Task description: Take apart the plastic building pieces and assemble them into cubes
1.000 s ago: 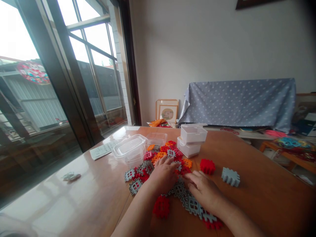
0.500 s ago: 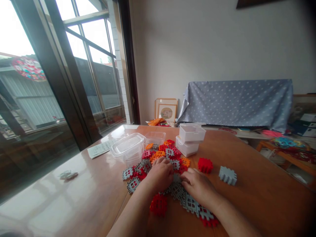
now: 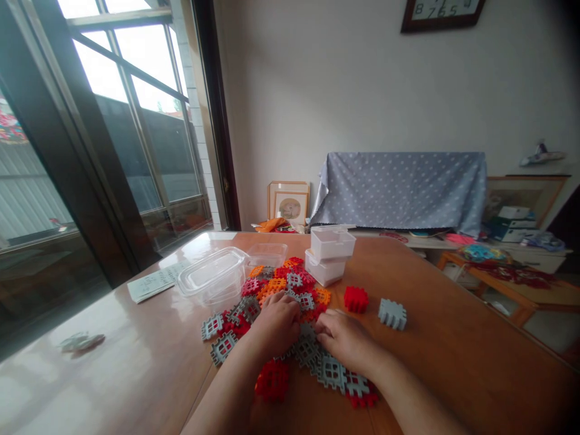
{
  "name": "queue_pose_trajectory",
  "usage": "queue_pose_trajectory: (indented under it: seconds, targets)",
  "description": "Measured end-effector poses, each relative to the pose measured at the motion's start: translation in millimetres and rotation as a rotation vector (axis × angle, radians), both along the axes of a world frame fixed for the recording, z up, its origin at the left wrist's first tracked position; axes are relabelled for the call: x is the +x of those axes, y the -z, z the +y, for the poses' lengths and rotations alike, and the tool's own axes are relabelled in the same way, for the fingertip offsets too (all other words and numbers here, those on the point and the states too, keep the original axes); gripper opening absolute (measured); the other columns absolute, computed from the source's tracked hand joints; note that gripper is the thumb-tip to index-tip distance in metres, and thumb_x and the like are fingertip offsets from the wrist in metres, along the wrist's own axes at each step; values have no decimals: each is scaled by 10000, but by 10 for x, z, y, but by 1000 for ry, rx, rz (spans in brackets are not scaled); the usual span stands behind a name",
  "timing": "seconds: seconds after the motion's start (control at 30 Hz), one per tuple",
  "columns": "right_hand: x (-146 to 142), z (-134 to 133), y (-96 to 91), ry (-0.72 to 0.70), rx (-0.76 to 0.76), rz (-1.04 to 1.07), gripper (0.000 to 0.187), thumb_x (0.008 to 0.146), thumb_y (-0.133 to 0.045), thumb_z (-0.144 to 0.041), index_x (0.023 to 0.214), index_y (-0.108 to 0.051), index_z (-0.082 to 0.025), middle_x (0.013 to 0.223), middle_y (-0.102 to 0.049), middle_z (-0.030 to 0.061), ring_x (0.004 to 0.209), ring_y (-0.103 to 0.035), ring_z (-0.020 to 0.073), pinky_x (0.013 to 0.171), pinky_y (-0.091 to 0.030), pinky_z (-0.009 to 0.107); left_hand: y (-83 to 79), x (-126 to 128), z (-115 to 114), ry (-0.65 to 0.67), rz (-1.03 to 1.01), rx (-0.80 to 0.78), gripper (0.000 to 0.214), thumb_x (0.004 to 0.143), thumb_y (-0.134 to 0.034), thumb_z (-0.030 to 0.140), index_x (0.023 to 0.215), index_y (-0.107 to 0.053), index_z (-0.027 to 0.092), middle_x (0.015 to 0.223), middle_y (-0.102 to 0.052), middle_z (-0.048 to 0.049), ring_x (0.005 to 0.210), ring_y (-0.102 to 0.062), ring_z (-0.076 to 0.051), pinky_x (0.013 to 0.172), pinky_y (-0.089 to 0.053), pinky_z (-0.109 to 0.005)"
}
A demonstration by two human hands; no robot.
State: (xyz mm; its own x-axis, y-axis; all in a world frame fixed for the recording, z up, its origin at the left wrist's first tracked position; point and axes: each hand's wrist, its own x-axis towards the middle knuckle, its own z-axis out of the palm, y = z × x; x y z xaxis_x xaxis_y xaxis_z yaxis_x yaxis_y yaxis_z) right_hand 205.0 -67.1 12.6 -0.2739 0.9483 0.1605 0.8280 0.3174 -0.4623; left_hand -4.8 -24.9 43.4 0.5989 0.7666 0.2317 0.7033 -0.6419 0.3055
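A pile of flat, notched plastic building pieces in red, orange and grey lies on the table, with an orange piece near its middle. My left hand rests over the pile, fingers bent downward and their tips hidden. Close to its right, my right hand has curled fingers at a grey window-patterned piece; what lies between them, if anything, is hidden. Below that hand is another grey window piece. A stack of red pieces stands nearer me, below my left wrist.
Right of the pile stand a red stack and a grey stack. Two white plastic boxes are piled behind. Clear containers, a written paper sheet and a small crumpled plastic packet lie on the left.
The view has turned to the right, so everything sits further left in it and a wall clock shows at the top. Both hands keep nearly the same place over the pieces.
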Motion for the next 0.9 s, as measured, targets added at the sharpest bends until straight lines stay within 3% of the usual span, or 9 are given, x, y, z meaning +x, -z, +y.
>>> queue_pose_trajectory:
  seconds: [0.23, 0.43, 0.53, 0.63, 0.73, 0.83, 0.9]
  targets:
    - [123, -51, -58, -4, 21, -1, 54, 856, -603, -187, 814, -603, -222, 860, -626, 1, 862, -563, 176, 747, -375, 273, -14, 3, 15, -35, -48, 13, 89, 785, -542, 146, 796, -595, 216, 914, -634, -48, 962, -541, -226, 886, -406, -326]
    - [269, -88, -143, 47, 73, 53, 78, 882, -574, -200, 807, -576, -224, 874, -625, 3, 849, -573, 180, 741, -399, 291, -91, 57, 22, -128, -279, -47, 94, 867, -524, 213, 899, -613, 207, 944, -655, -54, 903, -563, -212, 802, -416, -312]
    - [276, -106, -165, 71, 125, 87, 88, 899, -562, -213, 813, -572, -228, 872, -619, 5, 832, -574, 181, 747, -415, 299, -59, 143, 15, -142, -460, -196, 100, 885, -553, 289, 874, -593, 198, 813, -626, -18, 753, -543, -166, 664, -378, -270]
    - [246, -119, -190, 84, 177, 123, 88, 912, -553, -229, 829, -583, -235, 875, -621, 10, 834, -579, 188, 751, -430, 307, 44, 256, 20, -123, -695, -484, 191, 842, -634, 347, 943, -583, 193, 704, -580, 25, 637, -516, -128, 583, -352, -238]
    - [223, -124, -203, 81, 196, 173, 91, 920, -543, -243, 850, -602, -240, 878, -629, 16, 842, -592, 193, 755, -451, 312, 143, 327, 43, -70, -928, -744, 292, 758, -700, 288, 989, -554, 185, 665, -559, 51, 566, -523, -107, 550, -376, -220]
    - [223, -132, -206, 99, 156, 225, 85, 900, -575, -261, 943, -646, -244, 901, -646, 20, 858, -615, 197, 782, -484, 323, 146, 323, 59, -118, -1019, -791, 312, 698, -708, 196, 970, -555, 178, 633, -530, 71, 523, -506, -90, 513, -371, -204]
    - [219, -152, -222, 108, 122, 261, 192, 874, -619, -277, 1059, -661, -246, 975, -663, 32, 916, -635, 209, 839, -505, 341, 99, 301, 49, -136, -1038, -800, 302, 693, -684, 161, 968, -562, 170, 627, -528, 73, 514, -504, -83, 508, -379, -201]
